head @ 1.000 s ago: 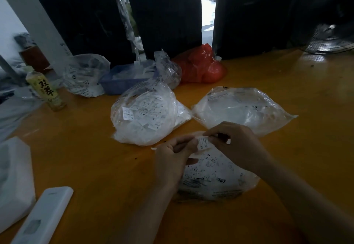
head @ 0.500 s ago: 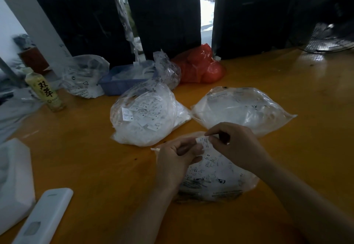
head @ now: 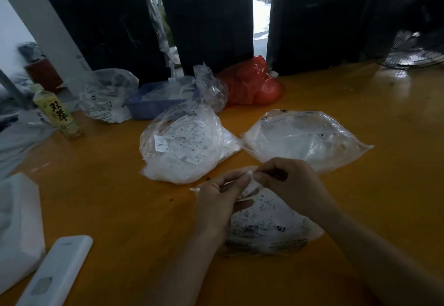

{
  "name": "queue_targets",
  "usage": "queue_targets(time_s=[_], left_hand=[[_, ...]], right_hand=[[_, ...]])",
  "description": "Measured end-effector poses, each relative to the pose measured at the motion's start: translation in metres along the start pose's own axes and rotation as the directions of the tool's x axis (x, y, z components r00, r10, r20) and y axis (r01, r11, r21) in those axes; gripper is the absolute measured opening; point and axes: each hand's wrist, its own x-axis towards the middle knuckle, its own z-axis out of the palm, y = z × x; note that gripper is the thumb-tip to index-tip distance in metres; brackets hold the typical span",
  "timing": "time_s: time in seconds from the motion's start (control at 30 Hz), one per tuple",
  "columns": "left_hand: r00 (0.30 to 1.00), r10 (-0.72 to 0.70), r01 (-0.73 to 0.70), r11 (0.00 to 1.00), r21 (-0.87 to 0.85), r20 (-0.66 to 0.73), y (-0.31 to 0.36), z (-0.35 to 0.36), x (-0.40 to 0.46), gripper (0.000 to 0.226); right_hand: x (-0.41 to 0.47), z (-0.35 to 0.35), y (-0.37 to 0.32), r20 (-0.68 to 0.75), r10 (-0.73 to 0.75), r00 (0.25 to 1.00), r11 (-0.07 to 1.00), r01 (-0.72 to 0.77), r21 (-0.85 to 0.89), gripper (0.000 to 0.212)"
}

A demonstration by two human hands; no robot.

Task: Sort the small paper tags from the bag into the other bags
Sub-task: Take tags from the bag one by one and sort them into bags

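A clear plastic bag of small paper tags (head: pixel 269 224) lies on the orange table right in front of me. Over its mouth, my left hand (head: pixel 216 200) and my right hand (head: pixel 288 180) meet fingertip to fingertip and pinch a small white paper tag (head: pixel 249 175) between them. Two more clear bags lie just beyond: a bulging bag of size tags (head: pixel 182 144) to the left and a flatter bag (head: pixel 307 139) to the right. Part of the near bag is hidden under my hands.
At the back stand a blue tray (head: pixel 153 106), a crumpled clear bag (head: pixel 108 96), a red bag (head: pixel 252 84) and black wrapped blocks (head: pixel 209 19). A drink bottle (head: pixel 57 113) is at the left. White foam (head: pixel 16 221) and a white remote (head: pixel 55 272) lie near left.
Both hands have stayed over the near bag's mouth. The tag, earlier held flat and readable between them, is now pinched closer at the fingertips with less of it showing.
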Motion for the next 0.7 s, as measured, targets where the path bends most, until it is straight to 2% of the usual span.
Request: queue_targets(time_s=[0.13,0.23,0.33,0.43,0.6,0.67,0.7], left_hand=[[1.000,-0.019,0.020,0.999,-0.039,0.022,0.001,0.000,-0.002,0.017],[0.998,-0.014,0.014,1.000,0.006,0.063,0.002,0.000,-0.003,0.016],[0.998,0.055,-0.055,0.990,0.129,0.009,0.005,0.001,-0.005,0.019],[0.978,0.209,-0.192,0.916,0.351,-0.010,0.008,-0.001,-0.003,0.026],[0.925,0.379,-0.347,0.803,0.485,0.035,0.027,-0.012,0.003,0.032],[0.869,0.494,-0.409,0.679,0.609,0.032,0.044,-0.023,0.015,0.032],[0.821,0.570,-0.425,0.581,0.694,0.025,0.054,-0.029,0.025,0.031]], right_hand=[[-0.003,0.006,-0.005,0.063,-0.048,0.997,0.997,0.051,-0.052,0.023],[-0.001,0.006,-0.001,0.015,-0.042,0.999,0.997,0.043,-0.063,0.011],[0.000,0.003,0.000,-0.082,-0.007,0.997,1.000,0.007,-0.004,0.010],[0.001,-0.001,0.000,-0.110,0.028,0.994,0.998,-0.020,0.067,0.009],[0.005,-0.005,0.003,-0.204,0.109,0.973,0.972,-0.061,0.228,0.010],[0.009,-0.008,0.008,-0.292,0.144,0.945,0.969,-0.075,0.234,0.011],[0.012,-0.011,0.012,-0.350,0.137,0.927,0.980,-0.074,0.187,0.011]])
